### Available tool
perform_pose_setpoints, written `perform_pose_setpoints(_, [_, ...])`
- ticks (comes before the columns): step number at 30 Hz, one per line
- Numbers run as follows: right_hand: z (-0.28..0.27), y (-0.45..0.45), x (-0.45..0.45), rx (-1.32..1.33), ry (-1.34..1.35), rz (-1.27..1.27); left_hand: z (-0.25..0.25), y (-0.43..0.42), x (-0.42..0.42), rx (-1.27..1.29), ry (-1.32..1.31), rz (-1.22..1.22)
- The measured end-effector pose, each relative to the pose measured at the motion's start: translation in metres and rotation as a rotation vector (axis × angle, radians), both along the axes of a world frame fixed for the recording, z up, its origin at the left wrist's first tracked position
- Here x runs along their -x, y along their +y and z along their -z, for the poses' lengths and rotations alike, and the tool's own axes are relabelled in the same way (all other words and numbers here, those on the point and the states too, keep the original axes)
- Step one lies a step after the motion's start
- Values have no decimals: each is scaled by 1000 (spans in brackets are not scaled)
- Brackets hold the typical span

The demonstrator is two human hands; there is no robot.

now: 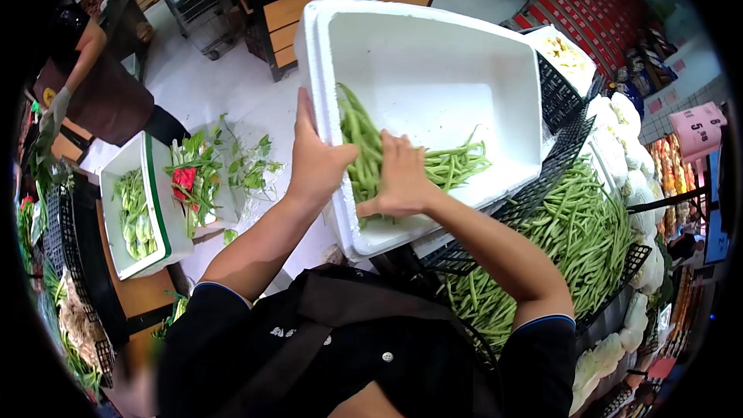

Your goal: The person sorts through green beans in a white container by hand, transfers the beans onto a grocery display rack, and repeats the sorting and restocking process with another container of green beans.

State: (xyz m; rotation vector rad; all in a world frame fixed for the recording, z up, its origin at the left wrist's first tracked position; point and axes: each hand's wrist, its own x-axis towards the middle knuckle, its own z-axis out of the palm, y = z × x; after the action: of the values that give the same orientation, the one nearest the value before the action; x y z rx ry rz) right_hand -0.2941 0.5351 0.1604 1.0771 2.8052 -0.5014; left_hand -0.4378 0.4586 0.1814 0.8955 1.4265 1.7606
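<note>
My left hand (pixel 317 161) grips the left wall of a white foam box (pixel 433 54), with its thumb over the rim and its fingers along the outside. The box is tilted, its opening toward me. Green beans (pixel 357 120) lie inside, some against the left wall and others along the lower side. My right hand (pixel 401 174) reaches in and lies over the beans, fingers stretched out and thumb apart. What is under its palm is hidden. Below the box on the right, a large heap of green beans (pixel 573 240) fills a black crate (pixel 638 263).
Left on the floor side stands another foam box (pixel 166 224) with green vegetables, beside leafy greens (pixel 248 159). A person (pixel 93 81) in a dark apron stands at far left. Wrapped white vegetables (pixel 635 162) line the right. A shopping cart (pixel 193 0) stands behind.
</note>
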Motion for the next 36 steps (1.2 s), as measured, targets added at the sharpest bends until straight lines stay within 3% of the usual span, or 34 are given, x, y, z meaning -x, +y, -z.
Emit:
perform_pose_setpoints(3, [4,-8,7,-53,38,-7,9,4,6,0,-57,37])
perform_pose_setpoints(7, [-16,8,3,241,87,56,16,1,8,-42,-69,-8])
perform_pose_setpoints(8, [-18,6,0,213,106,127,21,2,9,-70,-48,-23])
perform_pose_setpoints(10, [-2,-2,7,82,149,15,13,0,3,-42,102,-79])
perform_pose_setpoints(13, [21,-18,8,-278,201,-10,12,-3,2,-98,-169,40])
perform_pose_setpoints(15, [5,-14,7,-83,130,6,7,-2,2,-81,-181,33])
perform_pose_setpoints(18, [8,-9,5,-49,263,69,10,-1,11,-75,-168,33])
perform_pose_setpoints(23, [-69,-2,-13,160,610,385,19,11,30,-26,-241,103])
perform_pose_setpoints(24, [-61,10,-14,114,748,444,30,17,38,-18,-223,116])
perform_pose_setpoints(27, [-71,37,-25,331,1085,508,44,33,49,64,-132,79])
perform_pose_setpoints(29, [-88,47,-40,506,1111,539,39,29,48,64,-154,106])
perform_pose_setpoints(33, [-107,62,-64,790,1428,471,39,28,40,99,-87,159])
perform_pose_setpoints(36, [-128,62,-88,923,1487,611,45,29,43,171,-252,316])
